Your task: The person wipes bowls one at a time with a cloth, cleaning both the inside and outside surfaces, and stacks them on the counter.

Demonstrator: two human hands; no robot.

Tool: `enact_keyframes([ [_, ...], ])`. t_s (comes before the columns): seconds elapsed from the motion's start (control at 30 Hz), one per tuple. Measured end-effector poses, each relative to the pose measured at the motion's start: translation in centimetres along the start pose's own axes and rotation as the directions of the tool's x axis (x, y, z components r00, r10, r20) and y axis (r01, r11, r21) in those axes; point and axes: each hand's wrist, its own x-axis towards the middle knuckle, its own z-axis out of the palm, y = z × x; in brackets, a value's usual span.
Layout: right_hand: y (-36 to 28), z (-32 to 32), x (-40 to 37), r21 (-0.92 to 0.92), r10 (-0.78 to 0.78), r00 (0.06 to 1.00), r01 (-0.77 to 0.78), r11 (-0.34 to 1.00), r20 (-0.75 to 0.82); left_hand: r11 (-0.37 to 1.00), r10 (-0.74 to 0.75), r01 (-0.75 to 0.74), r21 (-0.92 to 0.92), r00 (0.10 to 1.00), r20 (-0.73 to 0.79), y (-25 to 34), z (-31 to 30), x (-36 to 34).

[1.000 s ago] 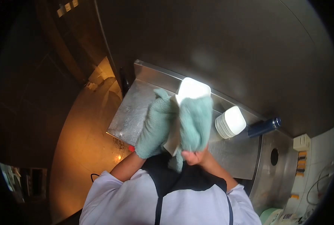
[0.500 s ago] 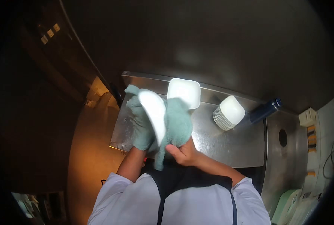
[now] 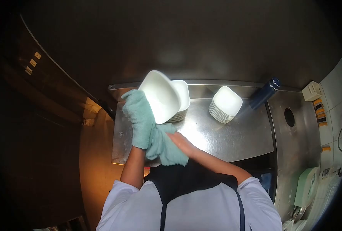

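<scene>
A white square bowl (image 3: 159,98) is held up tilted, its hollow side in view, above the left part of the steel counter. My left hand (image 3: 137,119) is wrapped in a pale green towel (image 3: 161,144) and closed on the bowl's left edge through the cloth; its fingers are covered. Lower down, my right hand (image 3: 181,143) grips the bunched, hanging part of the towel just below the bowl. Behind the raised bowl, and partly hidden by it, stands a stack of white square bowls (image 3: 184,94).
Another stack of white square bowls (image 3: 226,103) stands on the steel counter (image 3: 240,133) to the right. Beside it is a dark blue bottle (image 3: 265,93). A steel surface with a round hole (image 3: 289,117) adjoins on the right. A dark wall (image 3: 201,42) rises behind.
The bowl has turned from edge-on to showing its inside and moved up. My right hand with the towel has dropped from the bowl's side to below it. The camera view has shifted slightly.
</scene>
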Motion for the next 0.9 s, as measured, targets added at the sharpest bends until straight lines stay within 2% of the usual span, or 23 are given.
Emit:
enact_keyframes([
  [0.07, -4.5, -0.8, -2.0, 0.291, 0.157, 0.986, -0.135, 0.947, -0.055, 0.99, 0.025, -0.037, 0.135, 0.995, 0.094, 0.7, -0.3, 0.3],
  [0.17, -2.5, -1.0, -3.3, 0.389, 0.242, 0.96, -0.172, 0.905, -0.139, 0.956, 0.021, -0.089, 0.281, 0.972, 0.235, 2.1, -0.2, 0.4],
  [0.27, -2.7, -2.1, -4.5, 0.286, 0.346, 0.931, -0.304, 0.909, -0.113, 0.923, -0.004, -0.126, 0.364, 0.942, 0.336, 3.2, 0.0, 0.5],
  [0.47, -0.7, -1.6, -5.1, 0.257, 0.261, 0.924, -0.19, 0.948, -0.28, 0.892, -0.055, -0.155, 0.424, 0.895, 0.443, 4.1, 0.0, 0.6],
  [0.53, -0.8, -1.9, -5.3, 0.15, 0.276, 0.922, -0.242, 0.958, -0.272, 0.912, -0.032, -0.153, 0.381, 0.899, 0.437, 4.0, -0.2, 0.4],
  [0.57, -0.8, -2.1, -5.3, 0.095, 0.283, 0.921, -0.267, 0.959, -0.267, 0.931, 0.006, -0.155, 0.332, 0.912, 0.411, 3.7, -0.3, 0.3],
  [0.67, -2.9, -3.3, -5.4, -0.266, 0.363, 0.889, -0.434, 0.861, -0.278, 0.969, 0.211, -0.236, 0.078, 0.947, 0.244, 1.2, -0.2, -0.8],
  [0.77, -3.7, -4.8, -5.4, -0.285, 0.395, 0.882, -0.46, 0.841, -0.257, 0.915, 0.378, -0.369, -0.162, 0.925, 0.034, -0.8, -0.2, -2.3],
  [0.8, -2.2, -5.1, -5.7, -0.255, 0.346, 0.899, -0.413, 0.874, -0.268, 0.899, 0.226, -0.255, -0.355, 0.966, -0.122, -0.4, 0.1, -2.8],
  [0.83, -1.7, -5.6, -6.1, -0.116, 0.351, 0.904, -0.387, 0.915, -0.243, 0.819, 0.041, -0.168, -0.549, 0.971, -0.236, 0.6, 0.3, -3.2],
  [0.87, -1.5, -6.4, -6.3, 0.027, 0.351, 0.909, -0.355, 0.935, -0.223, 0.679, -0.129, -0.068, -0.731, 0.969, -0.21, 1.3, -0.2, -3.5],
  [0.9, -1.2, -7.3, -6.7, 0.169, 0.347, 0.915, -0.316, 0.933, -0.207, 0.482, -0.294, -0.015, -0.876, 0.939, -0.178, 2.2, -0.7, -3.8],
])
